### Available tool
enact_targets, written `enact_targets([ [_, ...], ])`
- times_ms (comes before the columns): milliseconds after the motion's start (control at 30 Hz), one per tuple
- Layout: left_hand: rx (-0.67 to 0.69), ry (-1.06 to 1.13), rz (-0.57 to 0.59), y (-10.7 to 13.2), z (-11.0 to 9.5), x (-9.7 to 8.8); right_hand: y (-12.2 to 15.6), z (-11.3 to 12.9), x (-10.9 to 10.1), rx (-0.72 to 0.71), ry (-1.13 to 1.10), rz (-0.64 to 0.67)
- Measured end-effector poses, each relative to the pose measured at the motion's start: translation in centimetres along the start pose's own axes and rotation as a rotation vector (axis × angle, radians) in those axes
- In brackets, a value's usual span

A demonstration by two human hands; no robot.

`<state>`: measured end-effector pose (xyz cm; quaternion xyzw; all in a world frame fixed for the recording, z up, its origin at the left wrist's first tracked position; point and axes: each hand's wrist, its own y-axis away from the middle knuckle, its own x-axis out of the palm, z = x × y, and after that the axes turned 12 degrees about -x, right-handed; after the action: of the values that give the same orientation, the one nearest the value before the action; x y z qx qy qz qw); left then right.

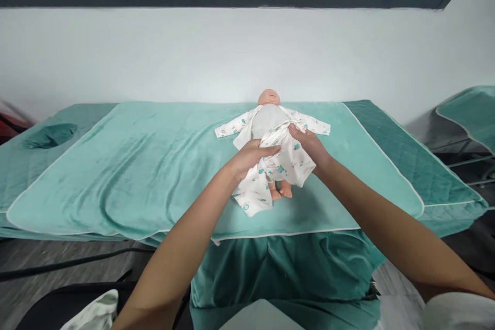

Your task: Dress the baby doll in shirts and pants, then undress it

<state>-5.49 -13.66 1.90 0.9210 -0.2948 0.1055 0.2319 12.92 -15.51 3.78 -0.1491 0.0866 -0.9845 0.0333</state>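
A baby doll lies on its back on a green bed cover, head toward the wall, bare feet toward me. A white patterned baby jacket spreads open under it with both sleeves out to the sides, baring the pale torso. Over its lower body I hold white baby pants with small green prints, their two legs hanging apart. My left hand is closed on the left side of the pants, thumb on top. At the upper right edge, my right hand pinches the cloth. The doll's legs are mostly covered.
The padded bed runs wide under a green cover, with a face hole at its left end. Behind it stands a white wall. A green-covered seat is at the right. A patterned cloth lies on a dark surface, lower left.
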Motion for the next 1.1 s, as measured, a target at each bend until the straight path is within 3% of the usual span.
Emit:
enact_targets([
  [133,0.009,-0.153,-0.132,-0.5,0.8,-0.1,3.4,-1.8,-1.2,0.198,-0.009,-0.036],
  [300,0.012,-0.942,-0.098,-0.7,2.0,0.6,9.0,-4.5,-2.4,0.422,0.004,-0.075],
  [400,-0.046,-1.307,-0.098,-0.7,2.4,2.0,11.0,-6.0,-3.2,0.405,0.087,-0.121],
  [500,-0.096,-1.492,-0.170,-0.5,2.8,3.4,11.8,-7.5,-3.8,0.346,0.179,-0.161],
  [667,-0.136,-1.632,-0.136,0.0,3.0,4.5,12.5,-8.9,-3.7,0.299,0.325,-0.217],
  [833,-0.153,-1.537,-0.026,0.6,2.0,3.8,13.6,-7.3,-2.3,0.436,0.027,-0.198],
  [933,-0.136,-1.445,0.072,0.7,1.5,3.2,13.7,-6.8,-2.0,0.478,-0.006,-0.156],
  [1100,-0.185,-1.391,0.072,0.5,1.5,3.1,12.6,-8.5,-3.3,0.211,0.408,-0.139],
])
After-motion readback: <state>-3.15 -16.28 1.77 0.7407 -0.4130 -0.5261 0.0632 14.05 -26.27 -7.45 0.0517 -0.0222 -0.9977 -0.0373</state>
